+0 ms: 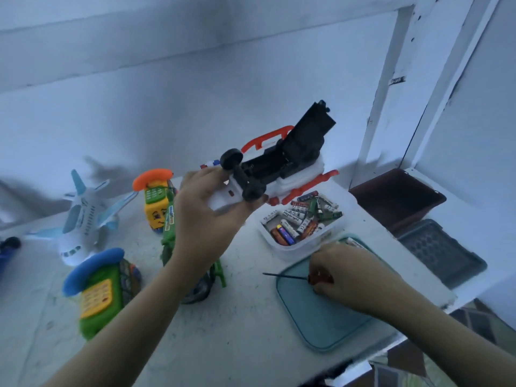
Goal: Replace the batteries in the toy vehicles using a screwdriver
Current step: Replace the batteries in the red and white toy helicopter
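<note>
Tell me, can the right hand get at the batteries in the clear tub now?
Probably yes. The open tub sits just beyond the right hand, with nothing between them and no lid over the batteries. But its grip holds the screwdriver, which it may need to set down.

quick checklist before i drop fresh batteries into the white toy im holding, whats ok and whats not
1. Toy held securely: the left hand grips the white toy vehicle upside down, off the table. ok
2. Compartment reachable: the black cover on the underside stands swung up. ok
3. Old batteries out: the inside is too dark to read. cannot tell
4. Fresh batteries at hand: the battery tub sits just below the toy, uncovered. ok
5. A hand free for picking: the right hand holds the screwdriver over the teal lid. not ok
6. Polarity marks visible: cannot tell
</note>
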